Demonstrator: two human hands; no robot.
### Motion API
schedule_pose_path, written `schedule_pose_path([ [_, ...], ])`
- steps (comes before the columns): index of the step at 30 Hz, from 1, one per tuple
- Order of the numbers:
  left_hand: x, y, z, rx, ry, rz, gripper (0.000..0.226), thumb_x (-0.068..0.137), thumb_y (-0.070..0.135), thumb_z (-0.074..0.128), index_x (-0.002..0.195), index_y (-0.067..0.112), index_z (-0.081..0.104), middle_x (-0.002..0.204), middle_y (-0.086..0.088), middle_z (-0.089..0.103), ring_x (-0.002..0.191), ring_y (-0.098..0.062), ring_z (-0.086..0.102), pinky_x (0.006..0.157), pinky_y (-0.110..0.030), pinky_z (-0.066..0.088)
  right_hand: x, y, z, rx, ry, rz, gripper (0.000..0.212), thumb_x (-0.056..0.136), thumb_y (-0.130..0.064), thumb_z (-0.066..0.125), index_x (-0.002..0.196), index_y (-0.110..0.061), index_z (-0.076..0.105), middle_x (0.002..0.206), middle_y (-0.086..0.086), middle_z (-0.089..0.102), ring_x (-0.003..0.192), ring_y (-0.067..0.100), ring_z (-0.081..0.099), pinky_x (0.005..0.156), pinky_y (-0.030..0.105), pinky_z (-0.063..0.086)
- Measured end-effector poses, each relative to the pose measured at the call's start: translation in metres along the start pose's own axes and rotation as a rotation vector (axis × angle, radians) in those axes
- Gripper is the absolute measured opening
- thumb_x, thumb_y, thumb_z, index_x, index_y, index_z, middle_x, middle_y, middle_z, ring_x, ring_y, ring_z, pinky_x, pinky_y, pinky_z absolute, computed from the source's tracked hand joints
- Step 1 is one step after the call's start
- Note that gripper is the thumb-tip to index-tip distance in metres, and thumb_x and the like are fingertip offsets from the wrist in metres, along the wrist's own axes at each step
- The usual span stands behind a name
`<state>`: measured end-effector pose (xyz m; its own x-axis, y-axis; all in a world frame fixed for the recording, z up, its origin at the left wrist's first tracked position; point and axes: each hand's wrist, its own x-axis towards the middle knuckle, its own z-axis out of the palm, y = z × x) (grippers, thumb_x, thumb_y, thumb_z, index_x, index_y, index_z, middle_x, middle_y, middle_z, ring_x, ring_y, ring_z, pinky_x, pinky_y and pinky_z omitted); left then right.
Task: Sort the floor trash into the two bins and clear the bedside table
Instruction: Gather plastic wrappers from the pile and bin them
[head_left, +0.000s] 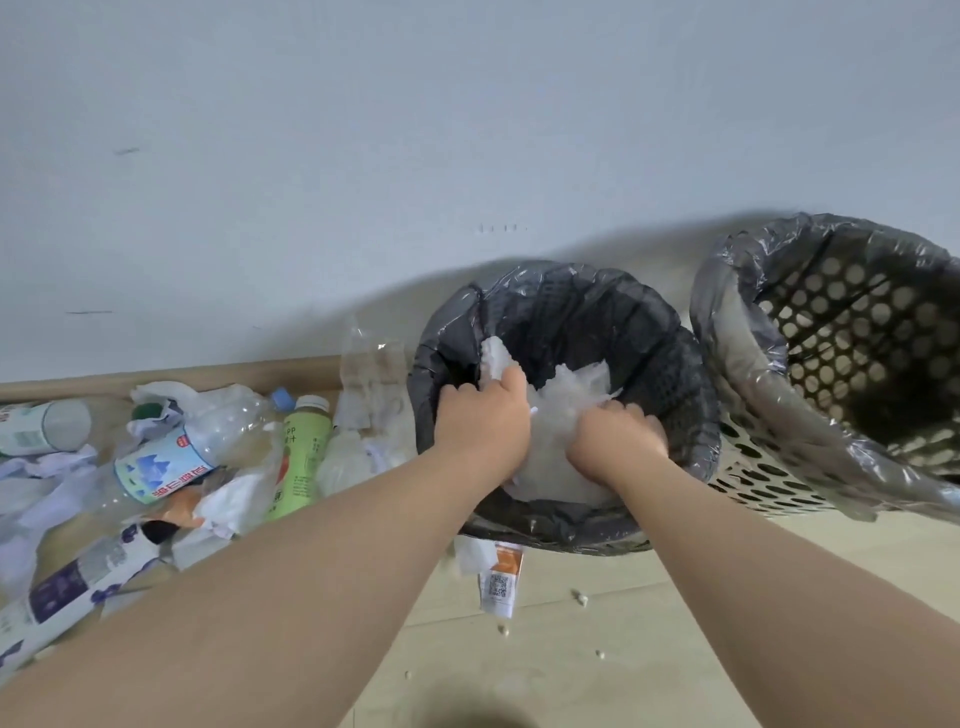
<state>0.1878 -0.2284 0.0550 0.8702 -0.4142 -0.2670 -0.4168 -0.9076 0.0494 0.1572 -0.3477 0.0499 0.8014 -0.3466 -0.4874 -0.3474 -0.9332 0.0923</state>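
Observation:
Both my hands reach into the left bin (691, 364), a dark basket lined with a black bag. My left hand (483, 421) grips a crumpled white tissue (496, 358) at the bin's left side. My right hand (618, 441) presses down, fingers curled, into a heap of white crumpled paper (571, 395) inside the bin. The right bin (737, 332), a perforated basket with a clear-grey liner, stands tilted beside it and looks hollow. A pile of floor trash lies at left: a clear bottle with a blue label (171, 457), a green juice bottle (301, 457) and crumpled tissues (234, 499).
A white wall and wooden baseboard (234, 374) run behind the trash. A small orange-and-white wrapper (501, 577) lies on the floor just in front of the left bin. Small crumbs dot the pale wooden floor (597, 623). The bedside table is out of view.

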Motion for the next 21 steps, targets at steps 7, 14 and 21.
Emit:
schedule_pose_path([
  [7,0.002,-0.005,0.023,0.115,0.102,0.013,0.023,0.093,0.015,0.043,0.114,0.012,0.054,0.127,-0.012,0.041,0.116,-0.032,0.039,0.091,-0.037,0.034,-0.005,0.003,-0.003,0.066,-0.175,-0.063,0.074,0.081,-0.054,0.060,0.139,-0.013,0.039,0.147,0.017,0.027,0.132,0.036,0.025,0.105,0.041,0.030],
  [14,0.007,-0.004,-0.006,-0.363,0.056,-0.104,0.031,0.090,0.014,0.056,0.116,0.012,0.041,0.121,-0.014,0.036,0.090,-0.032,0.051,0.064,-0.036,0.038,-0.017,0.003,-0.014,0.322,0.452,-0.064,0.049,0.088,-0.036,0.053,0.125,-0.006,0.040,0.129,0.014,0.041,0.117,0.035,0.042,0.091,0.041,0.039],
  [21,-0.012,-0.018,-0.020,-0.130,0.257,0.195,0.010,0.090,0.013,0.050,0.095,0.014,0.059,0.107,-0.006,0.054,0.098,-0.026,0.050,0.078,-0.034,0.037,0.006,-0.009,0.005,-0.140,-0.047,-0.190,0.039,0.093,-0.021,0.039,0.130,-0.022,0.050,0.131,0.006,0.052,0.123,0.029,0.045,0.098,0.039,0.036],
])
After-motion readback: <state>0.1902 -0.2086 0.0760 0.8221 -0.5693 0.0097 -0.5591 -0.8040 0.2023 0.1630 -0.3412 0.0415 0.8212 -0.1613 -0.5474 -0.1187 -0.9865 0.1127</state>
